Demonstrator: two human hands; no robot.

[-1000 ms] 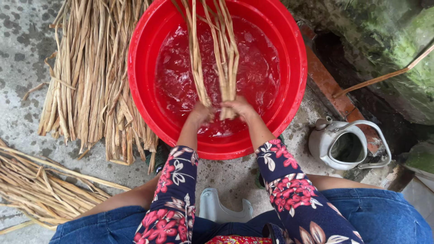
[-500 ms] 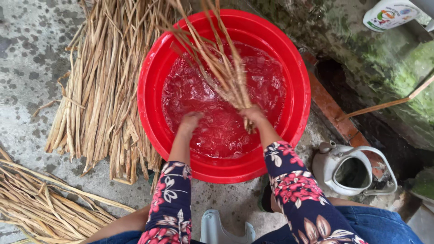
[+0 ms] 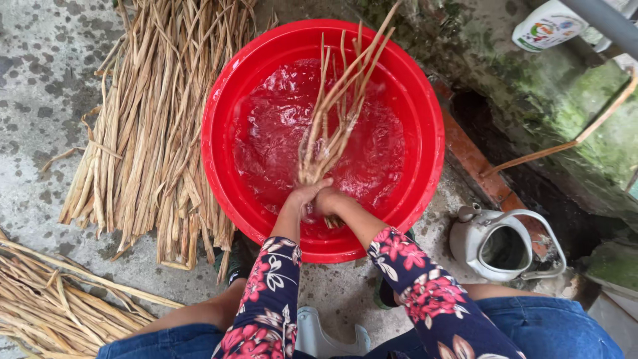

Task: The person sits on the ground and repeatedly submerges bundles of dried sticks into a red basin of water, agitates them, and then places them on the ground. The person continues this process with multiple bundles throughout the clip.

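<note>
A big red basin (image 3: pixel 425 100) full of rippling water stands on the concrete in front of me. My left hand (image 3: pixel 307 196) and my right hand (image 3: pixel 332 201) are together at the near side of the basin, both closed on the lower end of a bunch of tan reed stalks (image 3: pixel 335 113). The stalks slant up and away to the right, fanning out above the water. Both forearms wear dark sleeves with pink flowers.
A heap of dry reed stalks (image 3: pixel 146 126) lies left of the basin, and another bundle (image 3: pixel 53 306) at the lower left. A white kettle (image 3: pixel 498 242) sits right of me beside a mossy wall and drain. A white bottle (image 3: pixel 548 25) stands at the upper right.
My hands have come together near the basin's front rim, and the bunch has swung from leaning left to leaning right. The water is more churned.
</note>
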